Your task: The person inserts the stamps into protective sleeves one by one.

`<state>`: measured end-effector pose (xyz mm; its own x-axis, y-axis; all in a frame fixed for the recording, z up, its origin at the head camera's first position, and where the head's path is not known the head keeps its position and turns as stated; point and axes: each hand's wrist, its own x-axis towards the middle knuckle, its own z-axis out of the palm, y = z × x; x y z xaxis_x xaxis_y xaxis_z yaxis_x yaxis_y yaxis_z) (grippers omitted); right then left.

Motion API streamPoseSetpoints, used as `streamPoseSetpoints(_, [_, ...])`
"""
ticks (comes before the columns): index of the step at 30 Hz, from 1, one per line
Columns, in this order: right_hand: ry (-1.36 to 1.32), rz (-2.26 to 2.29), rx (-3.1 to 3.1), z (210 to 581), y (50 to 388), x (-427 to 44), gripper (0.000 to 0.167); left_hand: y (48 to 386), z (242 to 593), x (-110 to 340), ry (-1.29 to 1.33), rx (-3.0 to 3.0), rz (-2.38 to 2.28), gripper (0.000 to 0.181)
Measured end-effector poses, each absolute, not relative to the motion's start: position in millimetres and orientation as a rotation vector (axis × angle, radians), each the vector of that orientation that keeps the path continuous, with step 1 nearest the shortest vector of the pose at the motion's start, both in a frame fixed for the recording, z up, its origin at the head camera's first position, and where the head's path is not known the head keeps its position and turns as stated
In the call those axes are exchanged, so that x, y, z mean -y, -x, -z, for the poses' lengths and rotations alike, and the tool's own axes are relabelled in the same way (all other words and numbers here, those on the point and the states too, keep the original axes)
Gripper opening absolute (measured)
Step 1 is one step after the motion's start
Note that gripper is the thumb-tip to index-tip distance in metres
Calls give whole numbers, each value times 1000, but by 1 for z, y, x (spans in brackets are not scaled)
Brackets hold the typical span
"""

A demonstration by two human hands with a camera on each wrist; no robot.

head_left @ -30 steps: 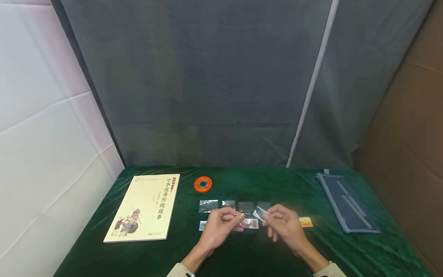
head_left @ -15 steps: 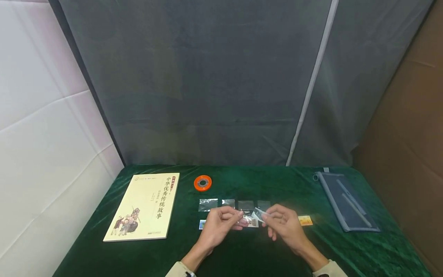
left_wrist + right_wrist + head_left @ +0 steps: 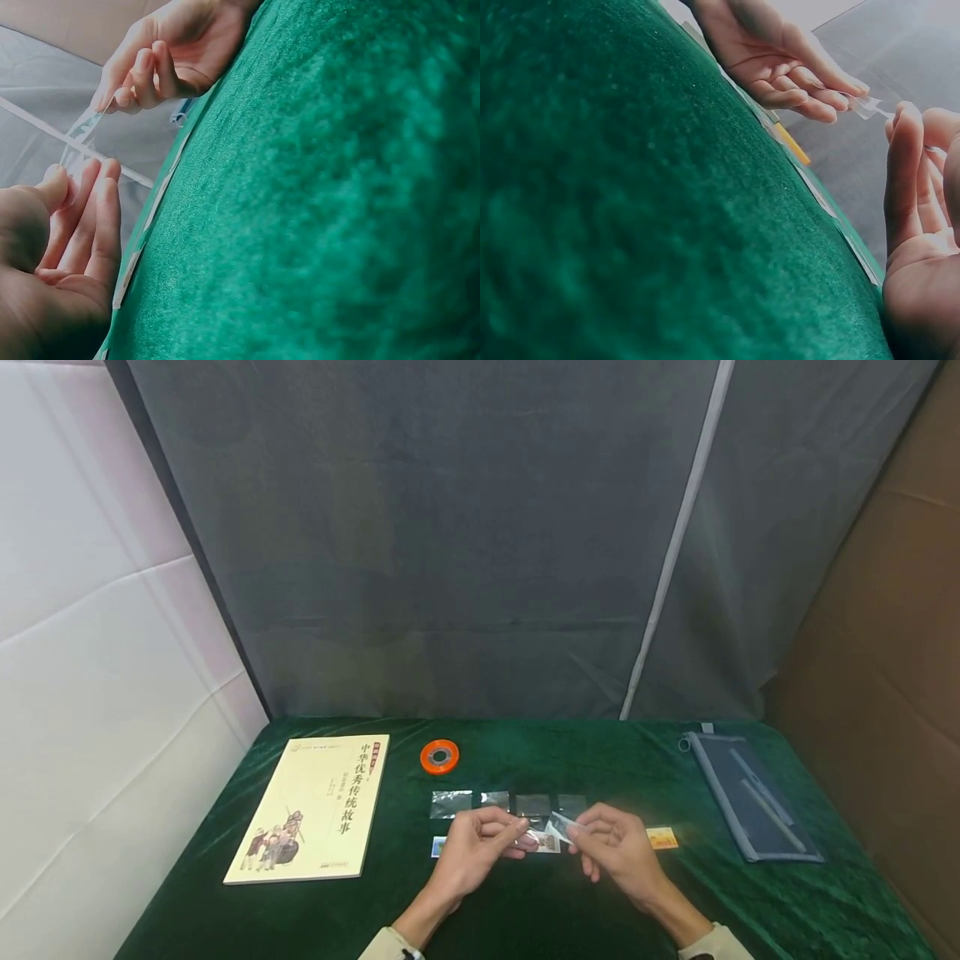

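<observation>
My left hand [image 3: 474, 852] pinches a small clear plastic sleeve [image 3: 534, 837] between thumb and forefinger. From the other side, my right hand [image 3: 617, 847] pinches a small pale stamp-like piece [image 3: 559, 825], whose far end meets the sleeve. The left wrist view shows the clear sleeve [image 3: 77, 144] spanning the space between both sets of fingertips, above the cloth. Whether the piece is inside the sleeve's mouth I cannot tell. Beneath the hands lies a stamp [image 3: 550, 843], partly covered.
Several clear sleeves [image 3: 452, 804] lie in a row beyond the hands. A blue stamp [image 3: 438, 846] and a yellow stamp [image 3: 662, 838] lie at either side. An orange disc [image 3: 439, 757] is farther back, a book [image 3: 311, 810] left, a zip pouch [image 3: 753, 797] right.
The pale piece in my right hand has tilted and shifted slightly left and down towards the sleeve. My hands have barely moved.
</observation>
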<state>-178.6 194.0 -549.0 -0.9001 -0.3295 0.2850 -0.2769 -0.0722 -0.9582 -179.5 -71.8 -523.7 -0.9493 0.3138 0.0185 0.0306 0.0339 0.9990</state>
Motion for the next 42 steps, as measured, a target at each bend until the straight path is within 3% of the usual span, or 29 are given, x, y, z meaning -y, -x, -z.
streamPoseSetpoints(7, [688,2163,-2127,551,177,-195,7,178,523,72,-347,-2107,-2021,25])
streamPoseSetpoints(42, [772,2045,-2129,545,176,-195,5,179,525,70,-397,-2084,-2047,25])
